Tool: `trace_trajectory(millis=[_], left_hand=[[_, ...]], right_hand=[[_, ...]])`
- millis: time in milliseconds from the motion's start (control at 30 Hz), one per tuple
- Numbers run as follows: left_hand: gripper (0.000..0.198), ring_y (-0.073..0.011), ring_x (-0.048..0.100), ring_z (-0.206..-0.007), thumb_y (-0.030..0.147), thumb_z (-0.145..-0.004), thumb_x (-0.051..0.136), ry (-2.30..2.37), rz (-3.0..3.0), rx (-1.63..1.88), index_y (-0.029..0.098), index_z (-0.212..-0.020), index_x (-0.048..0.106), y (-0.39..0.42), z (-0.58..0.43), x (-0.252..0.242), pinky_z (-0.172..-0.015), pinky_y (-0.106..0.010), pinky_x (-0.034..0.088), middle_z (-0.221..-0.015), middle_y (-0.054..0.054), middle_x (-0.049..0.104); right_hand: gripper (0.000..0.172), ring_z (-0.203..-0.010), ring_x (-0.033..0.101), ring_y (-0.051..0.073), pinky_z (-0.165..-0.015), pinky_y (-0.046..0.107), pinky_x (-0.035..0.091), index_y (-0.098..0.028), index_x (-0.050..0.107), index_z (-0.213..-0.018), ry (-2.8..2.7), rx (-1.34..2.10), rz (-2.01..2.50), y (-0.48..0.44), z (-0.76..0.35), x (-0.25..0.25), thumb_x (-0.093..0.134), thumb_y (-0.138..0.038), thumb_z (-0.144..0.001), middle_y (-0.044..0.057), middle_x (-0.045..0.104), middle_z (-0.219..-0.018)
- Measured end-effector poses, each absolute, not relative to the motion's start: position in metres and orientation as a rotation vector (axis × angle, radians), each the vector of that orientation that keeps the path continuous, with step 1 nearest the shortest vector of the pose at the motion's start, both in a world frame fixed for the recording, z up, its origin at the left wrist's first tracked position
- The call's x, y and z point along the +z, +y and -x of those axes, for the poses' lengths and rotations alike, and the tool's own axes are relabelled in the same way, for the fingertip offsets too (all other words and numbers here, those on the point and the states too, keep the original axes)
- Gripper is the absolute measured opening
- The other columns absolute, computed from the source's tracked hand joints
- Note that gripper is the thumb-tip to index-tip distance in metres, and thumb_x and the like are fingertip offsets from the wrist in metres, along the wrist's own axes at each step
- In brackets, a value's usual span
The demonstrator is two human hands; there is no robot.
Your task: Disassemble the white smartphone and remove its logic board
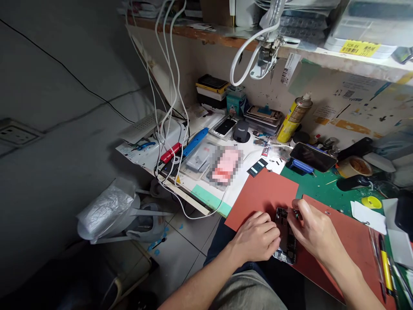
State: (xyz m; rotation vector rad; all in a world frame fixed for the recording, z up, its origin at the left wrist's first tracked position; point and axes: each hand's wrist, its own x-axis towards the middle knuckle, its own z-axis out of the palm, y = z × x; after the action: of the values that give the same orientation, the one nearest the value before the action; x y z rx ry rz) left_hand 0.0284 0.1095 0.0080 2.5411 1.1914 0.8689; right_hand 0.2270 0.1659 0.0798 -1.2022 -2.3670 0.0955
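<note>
An opened phone [285,241] with its inner parts exposed lies on a reddish-brown mat [264,189] near the bench's front edge. My left hand [258,236] has its fingers curled together against the phone's left side, gripping that edge. Over the upper right end of the phone is my right hand [311,226], thumb and fingers pinched together. A small dark thing shows at those fingertips, too hidden to name. Part of the phone's right edge is covered by the right hand.
Right of the hands lie tweezers [377,258] and a yellow pen-like tool [385,262]. Behind the mat are a phone on a blue stand [312,157], a battery [257,168] and a yellow spray can [295,118]. White cables [176,86] hang at left. A shelf [219,38] overhangs the bench.
</note>
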Motion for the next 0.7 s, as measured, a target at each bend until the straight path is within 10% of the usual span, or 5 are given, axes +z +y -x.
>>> trace_trajectory(millis=[700], left_hand=[[0.017, -0.0209, 0.056, -0.084, 0.024, -0.101, 0.06, 1.181, -2.507, 0.946, 0.019, -0.085, 0.062, 0.1108, -0.029, 0.0136, -0.078, -0.04, 0.043, -0.082, -0.004, 0.07]], right_hand=[[0.014, -0.055, 0.05, 0.015, -0.05, 0.029, 0.032, -0.025, 0.048, -0.097, -2.348, 0.072, 1.257, 0.1637, -0.2309, 0.0793, 0.05, -0.03, -0.11, -0.004, 0.055, -0.071]])
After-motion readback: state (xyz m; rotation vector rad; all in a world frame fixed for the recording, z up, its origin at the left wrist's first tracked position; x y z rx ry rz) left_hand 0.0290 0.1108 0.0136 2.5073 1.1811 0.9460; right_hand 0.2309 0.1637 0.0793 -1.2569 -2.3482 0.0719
